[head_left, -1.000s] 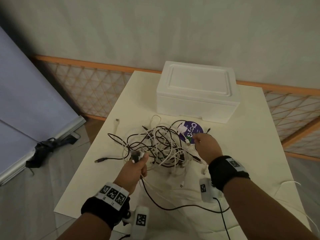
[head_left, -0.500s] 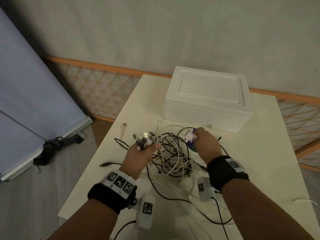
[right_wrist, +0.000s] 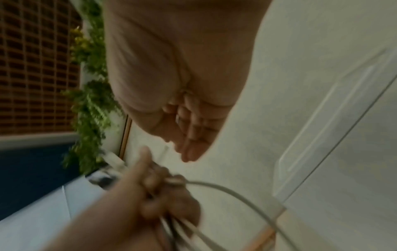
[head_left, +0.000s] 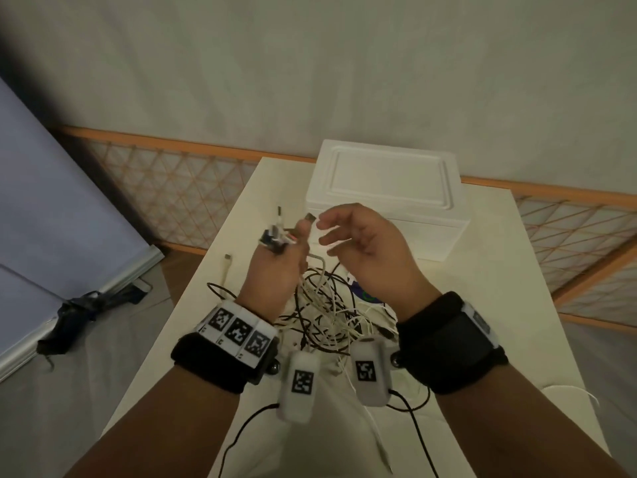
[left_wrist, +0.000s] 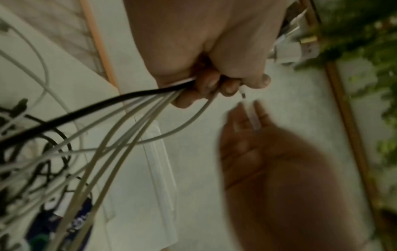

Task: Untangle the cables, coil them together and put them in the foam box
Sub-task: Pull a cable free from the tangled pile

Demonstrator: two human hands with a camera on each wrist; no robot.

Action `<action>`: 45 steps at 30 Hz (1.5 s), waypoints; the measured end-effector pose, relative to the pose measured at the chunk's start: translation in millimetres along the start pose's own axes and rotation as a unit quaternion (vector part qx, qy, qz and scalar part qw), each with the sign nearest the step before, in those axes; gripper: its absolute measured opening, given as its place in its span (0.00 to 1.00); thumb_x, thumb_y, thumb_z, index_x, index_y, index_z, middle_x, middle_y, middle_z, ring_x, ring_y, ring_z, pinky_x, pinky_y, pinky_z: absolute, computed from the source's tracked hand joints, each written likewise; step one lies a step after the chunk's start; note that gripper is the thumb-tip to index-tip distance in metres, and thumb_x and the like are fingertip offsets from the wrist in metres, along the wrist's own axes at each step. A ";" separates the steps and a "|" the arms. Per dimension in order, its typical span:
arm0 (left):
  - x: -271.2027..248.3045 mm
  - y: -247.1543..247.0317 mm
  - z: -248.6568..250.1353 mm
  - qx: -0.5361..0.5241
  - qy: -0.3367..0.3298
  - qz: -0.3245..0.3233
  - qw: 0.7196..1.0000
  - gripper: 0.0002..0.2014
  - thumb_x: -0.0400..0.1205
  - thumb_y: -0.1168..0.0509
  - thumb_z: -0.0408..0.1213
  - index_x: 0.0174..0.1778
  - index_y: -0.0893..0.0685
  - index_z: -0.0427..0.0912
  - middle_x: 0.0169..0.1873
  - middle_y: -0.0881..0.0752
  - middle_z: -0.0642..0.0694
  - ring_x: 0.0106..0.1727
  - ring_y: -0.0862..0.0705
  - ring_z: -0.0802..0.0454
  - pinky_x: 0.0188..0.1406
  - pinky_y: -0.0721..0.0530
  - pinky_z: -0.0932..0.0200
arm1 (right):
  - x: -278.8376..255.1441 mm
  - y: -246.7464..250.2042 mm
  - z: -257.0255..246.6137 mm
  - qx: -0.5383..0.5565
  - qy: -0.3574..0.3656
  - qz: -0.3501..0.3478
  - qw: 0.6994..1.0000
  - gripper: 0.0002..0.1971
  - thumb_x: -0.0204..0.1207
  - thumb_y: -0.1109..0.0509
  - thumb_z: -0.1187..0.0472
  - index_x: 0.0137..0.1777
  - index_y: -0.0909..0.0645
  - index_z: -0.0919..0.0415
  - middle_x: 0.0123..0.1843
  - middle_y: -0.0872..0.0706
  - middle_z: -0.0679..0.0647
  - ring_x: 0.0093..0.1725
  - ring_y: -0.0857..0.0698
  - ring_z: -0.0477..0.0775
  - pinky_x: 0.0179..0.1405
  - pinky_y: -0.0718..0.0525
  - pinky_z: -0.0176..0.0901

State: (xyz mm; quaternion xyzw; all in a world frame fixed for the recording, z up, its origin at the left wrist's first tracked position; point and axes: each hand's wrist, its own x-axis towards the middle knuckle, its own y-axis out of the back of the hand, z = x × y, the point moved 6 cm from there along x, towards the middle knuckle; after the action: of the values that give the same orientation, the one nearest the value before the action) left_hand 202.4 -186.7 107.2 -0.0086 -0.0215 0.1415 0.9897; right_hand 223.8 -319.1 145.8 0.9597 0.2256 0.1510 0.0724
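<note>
Left hand (head_left: 275, 267) raised, fist clamped round a bunch of white and black cables (head_left: 320, 312), plug ends (head_left: 275, 236) poking out top. Right hand (head_left: 365, 250) loose, fingers spread, holding nothing. Rest a knot on the cream table (head_left: 482, 270), near the lidded white foam box (head_left: 386, 188). Yanking now probably tightens the snarl.

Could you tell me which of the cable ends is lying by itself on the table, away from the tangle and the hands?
The white plug left of the left hand, flat on the table; the other ends are bunched in that hand.
</note>
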 end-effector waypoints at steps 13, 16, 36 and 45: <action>-13.4 88.1 24.0 -0.235 -0.016 0.044 0.971 0.23 0.74 0.38 0.60 0.19 0.32 0.49 0.16 0.33 0.54 0.18 0.35 0.58 0.21 0.30 0.65 | -25.9 -41.0 96.8 -0.364 -0.096 -0.203 0.904 0.11 0.82 0.37 0.57 0.37 0.23 0.49 0.33 0.22 0.42 0.33 0.25 0.38 0.35 0.30 0.37; -24.6 100.8 20.5 -0.077 -0.004 0.102 0.992 0.18 0.77 0.32 0.49 0.24 0.26 0.48 0.16 0.30 0.55 0.16 0.37 0.59 0.18 0.40 0.66 | -27.5 -43.7 83.4 -0.345 -0.095 -0.198 0.913 0.11 0.82 0.35 0.54 0.37 0.21 0.52 0.34 0.20 0.47 0.33 0.24 0.43 0.34 0.30 0.36; -40.9 54.2 26.6 -0.028 -0.016 -0.014 0.999 0.07 0.70 0.26 0.44 0.39 0.10 0.46 0.29 0.13 0.40 0.17 0.34 0.57 0.18 0.36 0.66 | -28.7 -62.1 32.8 0.032 -0.133 -0.178 0.974 0.06 0.81 0.34 0.58 0.56 0.19 0.54 0.47 0.12 0.60 0.37 0.15 0.48 0.30 0.15 0.40; -43.0 74.7 34.2 -0.119 -0.015 -0.014 0.993 0.11 0.69 0.24 0.52 0.44 0.09 0.53 0.53 0.10 0.44 0.15 0.38 0.63 0.19 0.45 0.60 | -23.6 -61.8 39.7 -0.149 -0.039 -0.092 0.984 0.05 0.79 0.31 0.65 0.48 0.13 0.60 0.42 0.16 0.41 0.40 0.18 0.34 0.44 0.17 0.33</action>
State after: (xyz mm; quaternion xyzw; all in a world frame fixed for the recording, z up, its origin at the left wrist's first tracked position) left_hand 138.7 -126.7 137.9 -0.1243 -0.0529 0.1245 0.9830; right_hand 191.0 -277.8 89.4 0.9186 0.2849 0.1379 0.2365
